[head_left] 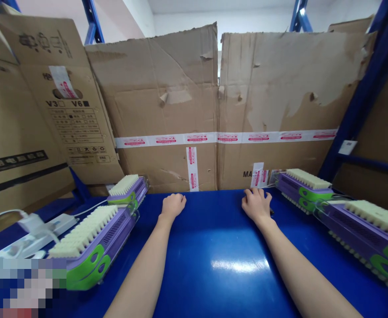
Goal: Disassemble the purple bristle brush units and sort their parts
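Note:
My left hand (173,206) rests on the blue tabletop (210,234) with its fingers curled in, and what they hold, if anything, is hidden. Farther right, my right hand (256,204) lies palm down near the back edge, its fingers bent over. A small dark thing (272,212) pokes out from under its right side, too little of it showing to name. Both hands are apart from the purple-and-green devices with cream ridged pads. Two stand on the left, a far one (137,192) and a near one (106,238); two more are on the right, a far one (288,183) and a near one (349,227).
Taped cardboard sheets (167,110) wall off the back, and a printed carton flap (77,128) stands at the left. White power strips (53,225) with plugs and cords lie on the left side. Blue rack posts (356,88) frame the space. The lower left corner is pixelated.

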`<control>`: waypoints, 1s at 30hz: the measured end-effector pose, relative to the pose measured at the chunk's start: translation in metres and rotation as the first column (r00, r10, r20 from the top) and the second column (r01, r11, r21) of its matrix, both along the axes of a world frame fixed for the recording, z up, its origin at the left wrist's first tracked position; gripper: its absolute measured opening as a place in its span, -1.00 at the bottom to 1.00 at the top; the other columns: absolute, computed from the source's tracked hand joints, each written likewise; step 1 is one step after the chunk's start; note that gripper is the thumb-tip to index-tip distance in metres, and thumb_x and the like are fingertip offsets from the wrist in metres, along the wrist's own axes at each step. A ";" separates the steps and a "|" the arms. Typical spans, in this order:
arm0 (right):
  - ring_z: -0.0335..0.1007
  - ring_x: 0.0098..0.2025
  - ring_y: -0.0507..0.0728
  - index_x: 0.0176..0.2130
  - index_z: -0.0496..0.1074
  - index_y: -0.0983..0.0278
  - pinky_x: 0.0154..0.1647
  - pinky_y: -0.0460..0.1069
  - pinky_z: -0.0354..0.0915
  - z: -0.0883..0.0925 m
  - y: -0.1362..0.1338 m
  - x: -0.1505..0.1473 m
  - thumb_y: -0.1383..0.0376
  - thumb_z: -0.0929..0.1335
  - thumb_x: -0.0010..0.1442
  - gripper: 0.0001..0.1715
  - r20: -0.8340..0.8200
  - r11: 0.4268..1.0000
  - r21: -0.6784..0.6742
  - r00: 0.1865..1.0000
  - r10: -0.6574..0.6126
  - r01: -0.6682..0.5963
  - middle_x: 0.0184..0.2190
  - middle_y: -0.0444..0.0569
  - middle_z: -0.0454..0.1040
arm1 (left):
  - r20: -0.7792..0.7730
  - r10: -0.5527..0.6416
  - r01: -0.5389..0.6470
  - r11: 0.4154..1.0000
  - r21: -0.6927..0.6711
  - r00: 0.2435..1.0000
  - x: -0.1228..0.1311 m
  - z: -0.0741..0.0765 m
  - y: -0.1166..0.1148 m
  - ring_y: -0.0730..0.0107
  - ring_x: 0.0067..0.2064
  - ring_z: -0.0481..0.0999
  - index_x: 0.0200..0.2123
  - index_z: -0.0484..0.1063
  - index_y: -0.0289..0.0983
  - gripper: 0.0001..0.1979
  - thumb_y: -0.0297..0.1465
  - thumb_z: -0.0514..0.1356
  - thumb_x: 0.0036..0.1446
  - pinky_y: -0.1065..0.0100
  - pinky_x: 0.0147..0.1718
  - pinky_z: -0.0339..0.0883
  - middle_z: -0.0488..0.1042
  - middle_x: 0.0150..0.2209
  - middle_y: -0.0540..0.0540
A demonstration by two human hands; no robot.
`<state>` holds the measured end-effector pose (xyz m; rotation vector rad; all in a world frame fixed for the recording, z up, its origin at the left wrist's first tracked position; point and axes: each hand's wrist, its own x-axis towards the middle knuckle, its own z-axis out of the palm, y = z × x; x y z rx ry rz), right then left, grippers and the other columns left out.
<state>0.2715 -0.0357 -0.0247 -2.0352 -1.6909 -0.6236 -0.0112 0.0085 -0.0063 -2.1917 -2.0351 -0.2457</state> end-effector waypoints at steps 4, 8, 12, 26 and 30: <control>0.21 -0.10 0.25 -0.22 0.46 0.31 -0.02 0.20 -0.06 0.000 0.001 -0.001 0.35 0.17 0.13 -0.66 0.012 0.999 0.047 1.000 -0.002 0.002 -0.18 0.12 0.42 | -0.003 -0.014 0.014 1.000 -0.003 1.000 -0.001 0.000 0.000 0.13 -0.19 0.54 -0.32 0.53 -0.26 -0.55 -0.25 -0.14 0.23 0.23 -0.25 0.33 0.54 -0.26 -0.25; 0.20 -0.10 0.25 -0.23 0.45 0.31 -0.03 0.19 -0.07 0.000 0.002 0.000 0.34 0.17 0.13 -0.68 0.030 0.997 0.079 0.999 -0.015 0.013 -0.18 0.13 0.42 | 0.009 -0.029 0.029 1.000 0.001 1.000 -0.001 0.000 -0.001 0.11 -0.18 0.53 -0.32 0.53 -0.27 -0.56 -0.26 -0.13 0.23 0.21 -0.25 0.33 0.54 -0.26 -0.26; 0.19 -0.11 0.26 -0.23 0.44 0.32 -0.03 0.20 -0.07 0.001 0.003 0.001 0.32 0.17 0.14 -0.68 0.042 0.993 0.110 0.998 -0.039 0.034 -0.16 0.15 0.41 | 0.011 -0.027 0.027 1.000 -0.006 1.000 0.000 0.000 -0.001 0.12 -0.17 0.53 -0.31 0.52 -0.27 -0.56 -0.25 -0.13 0.23 0.21 -0.23 0.32 0.54 -0.26 -0.26; 0.11 -0.04 0.38 -0.05 0.35 0.39 -0.17 0.19 0.00 0.098 0.021 0.078 0.14 0.21 0.16 -0.53 0.067 0.967 -0.023 0.965 -0.253 0.255 -0.08 0.32 0.30 | 0.004 -0.036 0.036 0.999 -0.003 0.999 0.001 0.000 -0.001 0.15 -0.16 0.53 -0.30 0.53 -0.28 -0.57 -0.27 -0.11 0.23 0.25 -0.23 0.32 0.54 -0.25 -0.26; 0.09 0.03 0.42 0.03 0.31 0.38 -0.20 0.19 -0.02 0.109 0.025 0.127 -0.04 0.25 0.13 -0.34 -0.030 0.926 -0.195 0.942 -0.334 0.323 0.00 0.39 0.25 | 0.001 -0.033 0.033 0.999 -0.002 0.999 0.002 0.000 -0.001 0.15 -0.17 0.53 -0.30 0.52 -0.29 -0.58 -0.27 -0.11 0.23 0.25 -0.23 0.32 0.54 -0.26 -0.26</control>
